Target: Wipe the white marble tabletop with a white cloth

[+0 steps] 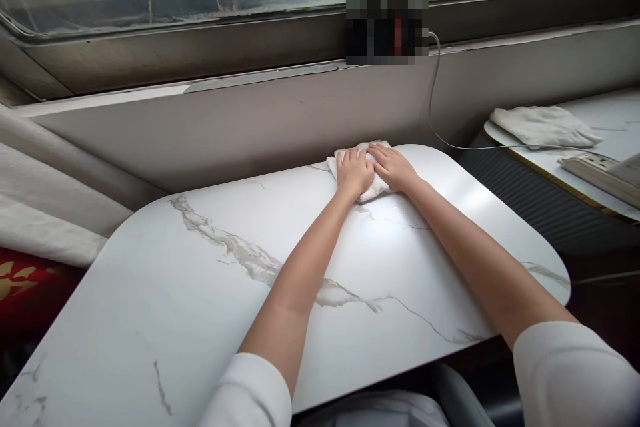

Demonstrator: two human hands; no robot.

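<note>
A folded white cloth (374, 191) lies on the white marble-patterned table (200, 307), near its far edge by the wall. My left hand (355, 172) rests on the left part of the cloth, palm down with its fingers stretched forward. Beside it, my right hand (393, 165) lies on the upper right part of the cloth, fingers extended to the left. Both hands press flat on the cloth, close together, and hide much of it.
Behind the table stand a wall (250, 120) and windows. At the right, a second table (625, 113) bears another white cloth (545, 125) and a power strip (600, 170) with a cable. A white curtain (45, 193) hangs at the left.
</note>
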